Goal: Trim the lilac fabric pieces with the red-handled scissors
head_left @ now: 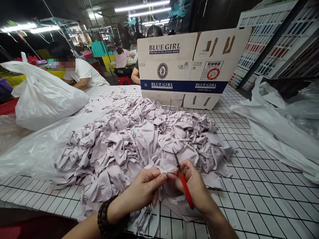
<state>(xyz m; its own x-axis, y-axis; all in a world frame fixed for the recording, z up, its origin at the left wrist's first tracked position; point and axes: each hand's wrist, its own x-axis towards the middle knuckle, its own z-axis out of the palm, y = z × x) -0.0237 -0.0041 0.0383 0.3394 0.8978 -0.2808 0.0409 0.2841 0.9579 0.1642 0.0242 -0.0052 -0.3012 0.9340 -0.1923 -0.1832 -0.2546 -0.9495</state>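
A wide heap of pale mauve fabric pieces (112, 146) covers the middle of the table. At its near edge, my left hand (147, 184) pinches the edge of one fabric piece (165, 166) between thumb and fingers. Right beside it, my right hand (193, 184) is closed round red-handled scissors (185, 191), whose dark blades point up and away from me over the heap. The fingertips of both hands nearly meet at the cloth. Part of the fabric hangs below my hands, toward the table's near edge.
A "Blue Girl" cardboard sheet (184, 66) stands upright behind the heap. White plastic bags lie at the left (47, 96) and right (281, 129) of the grid-patterned tabletop (266, 199). A person in a white shirt (87, 74) leans on the far left side; others sit farther back.
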